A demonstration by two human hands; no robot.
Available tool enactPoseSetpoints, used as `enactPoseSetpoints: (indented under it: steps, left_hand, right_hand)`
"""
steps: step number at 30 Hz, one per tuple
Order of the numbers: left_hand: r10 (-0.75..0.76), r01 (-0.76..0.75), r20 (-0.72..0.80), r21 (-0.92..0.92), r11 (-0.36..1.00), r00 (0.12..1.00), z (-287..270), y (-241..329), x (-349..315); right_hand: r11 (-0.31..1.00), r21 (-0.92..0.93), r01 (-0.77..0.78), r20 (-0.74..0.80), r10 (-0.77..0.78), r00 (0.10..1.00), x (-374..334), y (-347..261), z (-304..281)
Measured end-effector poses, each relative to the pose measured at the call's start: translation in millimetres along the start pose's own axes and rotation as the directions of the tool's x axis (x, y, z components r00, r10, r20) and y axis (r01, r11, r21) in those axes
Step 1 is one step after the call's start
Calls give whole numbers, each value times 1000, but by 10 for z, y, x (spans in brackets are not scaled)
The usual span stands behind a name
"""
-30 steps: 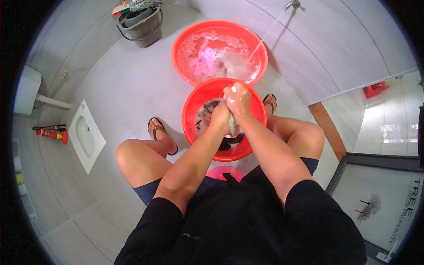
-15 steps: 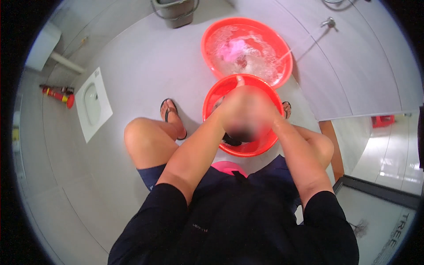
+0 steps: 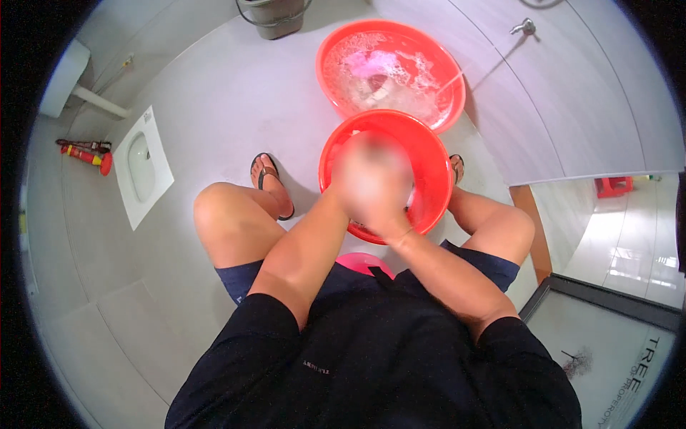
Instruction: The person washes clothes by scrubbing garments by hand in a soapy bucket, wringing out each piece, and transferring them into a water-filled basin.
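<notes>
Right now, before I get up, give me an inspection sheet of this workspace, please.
Surface: pale grey floor, reaching around both basins.
Job's things: near red basin; far red basin holding foamy water and a pink item.
Clutter: grey bucket beyond; red-and-yellow item at left.
Grips: left grip and right grip, close together over the near basin; blurred, so the hold is unclear.
Cables: nothing seen.
Surroundings: squat toilet at left; wall tap running into the far basin.
</notes>
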State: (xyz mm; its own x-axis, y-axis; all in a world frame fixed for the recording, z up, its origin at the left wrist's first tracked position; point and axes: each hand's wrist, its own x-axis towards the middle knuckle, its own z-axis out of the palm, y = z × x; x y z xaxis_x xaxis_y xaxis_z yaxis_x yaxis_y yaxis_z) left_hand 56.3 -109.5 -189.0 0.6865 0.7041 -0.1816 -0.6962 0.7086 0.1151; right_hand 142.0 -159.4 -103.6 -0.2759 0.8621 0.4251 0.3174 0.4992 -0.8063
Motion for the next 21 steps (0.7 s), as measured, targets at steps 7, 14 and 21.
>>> enactPoseSetpoints:
  steps: [7, 14, 21]
  left_hand:
    - [459, -425, -563, 202, 883, 687, 224, -321, 624]
    - [589, -549, -14, 348, 760, 808, -1411, 55, 385]
    - [534, -328, -526, 438, 837, 662, -383, 126, 455]
  right_hand:
    - [768, -198, -609, -304, 542, 783, 566, 1133, -439]
    - [940, -122, -319, -182, 295, 938, 290, 382, 431]
    - [927, 209, -310, -296, 362, 884, 206, 802, 285]
